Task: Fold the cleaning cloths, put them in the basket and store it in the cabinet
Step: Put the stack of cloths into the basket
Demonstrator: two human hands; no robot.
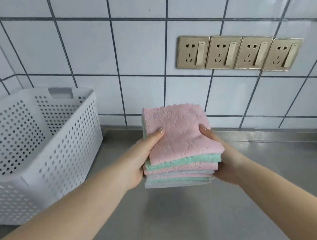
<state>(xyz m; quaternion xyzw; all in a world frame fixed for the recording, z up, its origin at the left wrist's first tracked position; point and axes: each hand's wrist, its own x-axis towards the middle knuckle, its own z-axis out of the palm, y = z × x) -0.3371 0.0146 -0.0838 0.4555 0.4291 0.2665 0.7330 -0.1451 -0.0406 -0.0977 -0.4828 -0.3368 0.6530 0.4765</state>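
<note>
The wall point(87, 48) was white tile with dark grout, glossy under the light. Four gold sockets point(239, 52) sat in a row on it. Below ran a steel counter point(186, 217).

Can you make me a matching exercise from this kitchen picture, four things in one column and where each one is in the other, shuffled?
Things
1. stack of folded cloths
2. white basket
3. gold sockets
4. pink cloth

Places
A. on the tiled wall
B. on top of the stack
C. gripped between the left hand and the right hand, above the steel counter
D. standing on the counter at the left

Pairs: 1-C, 2-D, 3-A, 4-B
</note>
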